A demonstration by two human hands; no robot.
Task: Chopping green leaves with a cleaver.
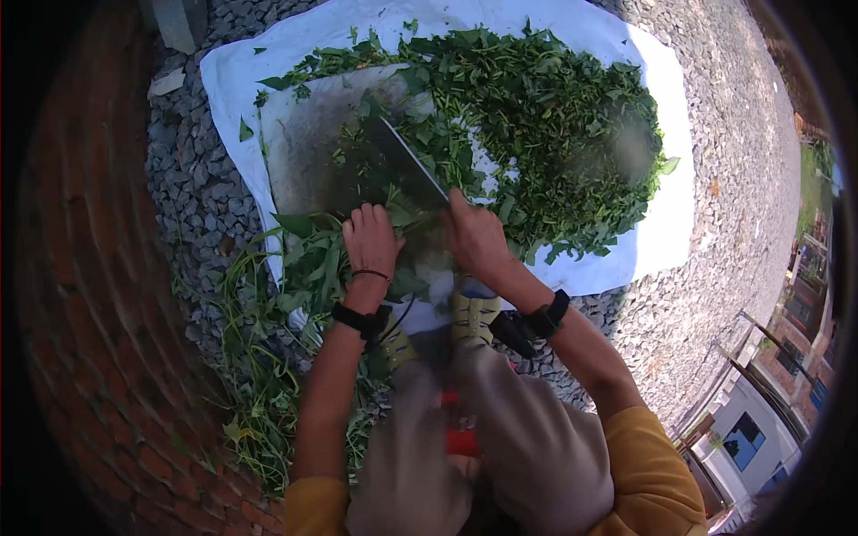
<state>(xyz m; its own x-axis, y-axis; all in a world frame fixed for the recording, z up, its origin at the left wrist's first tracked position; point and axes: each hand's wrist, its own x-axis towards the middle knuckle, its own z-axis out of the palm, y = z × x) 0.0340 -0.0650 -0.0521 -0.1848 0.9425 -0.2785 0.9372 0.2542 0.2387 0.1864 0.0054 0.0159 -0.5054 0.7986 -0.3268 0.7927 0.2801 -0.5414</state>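
My right hand (478, 237) is wrapped round the handle of a broad-bladed knife (413, 161). Its dark blade points up and left over a worn grey cutting board (299, 143), among some cut leaves. Just left of the handle, my left hand (369, 239) presses down with bent fingers on a bunch of leafy green stems (308, 239) at the board's near edge. Part of that bunch is hidden beneath the hand. Chopped greens (563, 134) lie in a wide heap to the right of the board, on a white sheet (661, 214).
Long uncut vines (255, 384) lie piled at the left of my legs. Grey gravel (201, 170) surrounds the sheet, and a brick wall (98, 313) runs along the left. My feet in greenish sandals (474, 314) are at the sheet's near edge. A concrete block (179, 22) stands far left.
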